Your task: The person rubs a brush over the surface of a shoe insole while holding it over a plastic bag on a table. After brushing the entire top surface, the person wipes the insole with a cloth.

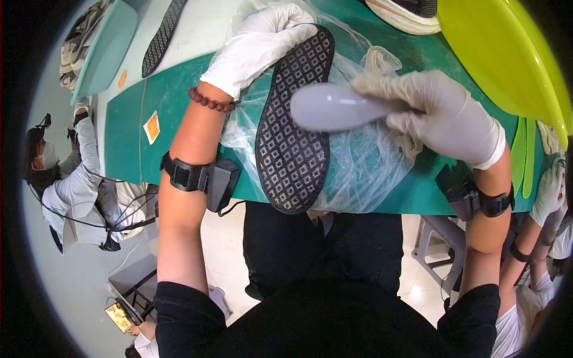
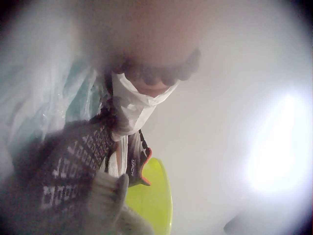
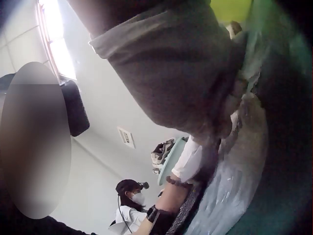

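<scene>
Both gloved hands work 1 black insole (image 1: 293,137): left hand (image 1: 262,45) presses flat, right hand (image 1: 439,113) grips 1 grey brush (image 1: 334,107).

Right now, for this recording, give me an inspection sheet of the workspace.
Surface: green table, plastic sheet spread on it.
Job's things: black patterned insole on the sheet; grey tool over it.
Clutter: lime tray, shoe, second insole.
Grippers: left hand, gloved, presses the insole's far end; right hand, gloved, grips the tool.
Cables: nothing seen on the table.
Surroundings: other people seated left and right.
</scene>
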Motion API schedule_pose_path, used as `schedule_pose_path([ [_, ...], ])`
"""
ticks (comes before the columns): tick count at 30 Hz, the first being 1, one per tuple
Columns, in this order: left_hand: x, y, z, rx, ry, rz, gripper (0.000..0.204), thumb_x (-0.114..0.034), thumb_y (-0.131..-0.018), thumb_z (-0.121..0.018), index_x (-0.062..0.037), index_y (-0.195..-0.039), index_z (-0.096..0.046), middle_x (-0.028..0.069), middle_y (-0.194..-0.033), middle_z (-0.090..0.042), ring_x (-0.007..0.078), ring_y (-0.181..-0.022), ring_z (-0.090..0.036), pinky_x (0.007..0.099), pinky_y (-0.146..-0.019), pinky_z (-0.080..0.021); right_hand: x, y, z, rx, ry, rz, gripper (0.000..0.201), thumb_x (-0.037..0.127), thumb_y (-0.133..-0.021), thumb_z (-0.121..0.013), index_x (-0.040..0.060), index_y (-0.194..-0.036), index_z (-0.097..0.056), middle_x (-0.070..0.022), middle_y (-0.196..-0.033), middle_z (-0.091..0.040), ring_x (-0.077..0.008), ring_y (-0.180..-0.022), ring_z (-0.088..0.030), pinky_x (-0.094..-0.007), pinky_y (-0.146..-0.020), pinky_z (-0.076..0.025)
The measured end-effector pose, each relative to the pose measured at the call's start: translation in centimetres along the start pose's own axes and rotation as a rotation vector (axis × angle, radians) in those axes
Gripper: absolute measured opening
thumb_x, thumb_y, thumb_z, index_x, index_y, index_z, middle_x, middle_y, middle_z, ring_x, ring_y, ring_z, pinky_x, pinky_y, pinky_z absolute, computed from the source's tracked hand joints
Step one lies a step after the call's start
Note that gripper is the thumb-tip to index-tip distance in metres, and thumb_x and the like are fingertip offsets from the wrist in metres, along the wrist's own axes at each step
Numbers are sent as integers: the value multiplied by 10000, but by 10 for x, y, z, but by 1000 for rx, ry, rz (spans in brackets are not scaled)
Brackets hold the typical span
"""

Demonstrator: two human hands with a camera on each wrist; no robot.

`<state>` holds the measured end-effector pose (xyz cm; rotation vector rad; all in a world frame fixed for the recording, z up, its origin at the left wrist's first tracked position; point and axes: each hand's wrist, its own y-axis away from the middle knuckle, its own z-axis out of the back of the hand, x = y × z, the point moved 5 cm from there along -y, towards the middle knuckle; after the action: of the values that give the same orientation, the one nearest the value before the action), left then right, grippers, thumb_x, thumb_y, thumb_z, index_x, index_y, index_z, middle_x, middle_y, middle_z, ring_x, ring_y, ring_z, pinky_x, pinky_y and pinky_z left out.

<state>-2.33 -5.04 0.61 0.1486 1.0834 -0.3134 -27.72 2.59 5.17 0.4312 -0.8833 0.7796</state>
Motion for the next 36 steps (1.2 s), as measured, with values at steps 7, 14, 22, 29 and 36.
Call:
schedule_pose_path([
  [7,-3,-2,-1,9,23,-70,171,-215,-1046,-683,-73,-957,-645,-104,-866,-542,15,-812,-463,206,-741,-419,-1,0,-3,-36,55,31,508,-11,-884,-709,103,-1378,-686,-170,-1201,-750,-272,-1052,-743,-332,-950,-559],
  [14,-3,1,1,3,18,-8,171,-213,-1043,-689,-76,-951,-644,-105,-863,-545,15,-809,-463,208,-739,-419,8,2,-5,118,37,47,452,10,-893,-719,95,-1337,-712,-171,-1180,-756,-274,-1043,-748,-345,-932,-567],
  [22,-4,1,1,11,-41,38,195,-240,-1042,-690,-71,-954,-653,-98,-875,-576,11,-817,-488,204,-741,-428,5,2,-6,167,7,64,438,12,-897,-720,91,-1328,-714,-174,-1151,-760,-267,-1020,-754,-332,-914,-575],
  [29,-7,3,0,-11,-51,13,189,-241,-1041,-691,-69,-973,-655,-99,-875,-575,14,-811,-489,205,-736,-429,-5,-1,6,-76,-19,-43,470,-10,-876,-721,88,-1335,-709,-187,-1163,-753,-292,-1036,-748,-335,-925,-568],
  [36,-3,1,0,2,-4,-12,170,-225,-1042,-688,-71,-977,-657,-101,-878,-566,14,-818,-486,203,-746,-427,4,-1,7,-72,164,-75,472,1,-875,-721,86,-1339,-706,-195,-1132,-754,-309,-1004,-752,-341,-912,-570],
])
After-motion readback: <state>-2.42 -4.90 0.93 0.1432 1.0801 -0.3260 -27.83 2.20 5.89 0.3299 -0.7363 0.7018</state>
